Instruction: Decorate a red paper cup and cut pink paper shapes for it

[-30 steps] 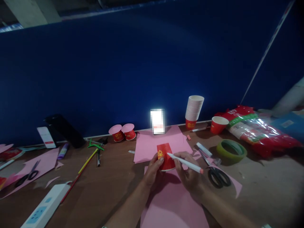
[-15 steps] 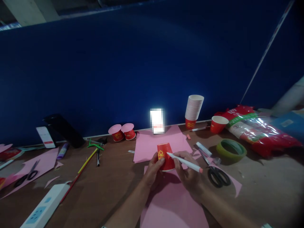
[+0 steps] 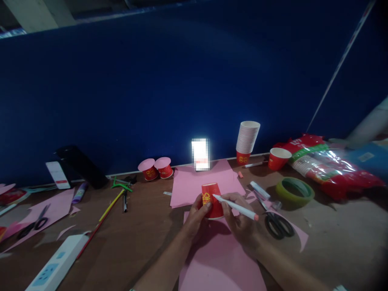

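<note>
A red paper cup (image 3: pixel 211 200) with a yellow emblem stands upside down on a pink sheet (image 3: pixel 222 262) at the table's near middle. My left hand (image 3: pixel 196 218) is closed round the cup's left side, thumb on the emblem. My right hand (image 3: pixel 239 222) grips a white pen (image 3: pixel 236 207) with a pink end, and the pen's tip touches the cup's right side.
A stack of pink paper (image 3: pixel 203 182) lies behind the cup. Black scissors (image 3: pixel 277 224), a green tape roll (image 3: pixel 295 192), a cup stack (image 3: pixel 247 141), a single red cup (image 3: pixel 278 158) and a red bag (image 3: pixel 327 165) are to the right. Two pink-covered cups (image 3: pixel 156 167), pencils (image 3: pixel 113 204) and a power strip (image 3: pixel 56 266) lie left.
The cup has turned slightly in my left hand, its emblem shifting a little to the right. Both hands and the pen stay nearly where they were.
</note>
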Demonstrator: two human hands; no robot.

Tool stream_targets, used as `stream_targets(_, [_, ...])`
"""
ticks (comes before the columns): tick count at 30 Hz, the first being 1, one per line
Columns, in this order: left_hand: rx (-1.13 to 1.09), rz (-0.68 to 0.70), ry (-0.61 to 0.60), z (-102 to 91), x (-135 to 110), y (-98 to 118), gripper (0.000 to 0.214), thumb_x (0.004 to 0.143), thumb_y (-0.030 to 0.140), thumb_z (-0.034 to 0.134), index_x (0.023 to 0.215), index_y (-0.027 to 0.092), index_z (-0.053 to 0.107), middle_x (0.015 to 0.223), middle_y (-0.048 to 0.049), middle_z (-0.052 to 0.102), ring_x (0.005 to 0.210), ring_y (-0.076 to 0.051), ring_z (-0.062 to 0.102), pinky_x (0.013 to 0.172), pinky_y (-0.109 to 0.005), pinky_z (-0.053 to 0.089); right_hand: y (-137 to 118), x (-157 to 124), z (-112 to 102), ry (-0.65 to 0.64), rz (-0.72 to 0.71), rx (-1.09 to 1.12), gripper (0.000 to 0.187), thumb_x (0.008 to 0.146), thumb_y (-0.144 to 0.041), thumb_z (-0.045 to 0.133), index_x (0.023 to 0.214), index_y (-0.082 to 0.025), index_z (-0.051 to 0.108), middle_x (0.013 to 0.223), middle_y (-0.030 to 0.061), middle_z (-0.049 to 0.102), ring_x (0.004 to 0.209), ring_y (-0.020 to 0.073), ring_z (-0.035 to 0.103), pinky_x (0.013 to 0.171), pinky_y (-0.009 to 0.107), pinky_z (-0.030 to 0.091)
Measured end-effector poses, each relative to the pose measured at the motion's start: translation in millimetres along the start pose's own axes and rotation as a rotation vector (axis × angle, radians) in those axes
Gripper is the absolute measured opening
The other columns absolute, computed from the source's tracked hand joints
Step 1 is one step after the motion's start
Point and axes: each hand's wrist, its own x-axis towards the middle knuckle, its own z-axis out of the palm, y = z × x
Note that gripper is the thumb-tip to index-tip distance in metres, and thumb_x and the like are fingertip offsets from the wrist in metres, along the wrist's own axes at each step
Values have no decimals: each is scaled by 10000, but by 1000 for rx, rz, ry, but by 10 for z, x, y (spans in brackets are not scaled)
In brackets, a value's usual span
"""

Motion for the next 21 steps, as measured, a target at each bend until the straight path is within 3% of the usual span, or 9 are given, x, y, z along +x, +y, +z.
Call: stream_targets(21, [-72, 12, 28, -6, 14, -2, 364, 668, 261, 710, 1003, 165, 606, 928, -80, 688, 972, -269, 613, 902, -403, 434, -3, 6, 0, 6, 3, -43, 67, 830, -157, 506, 850, -184, 563, 756, 35, 604, 706, 180, 589, 655, 319, 481])
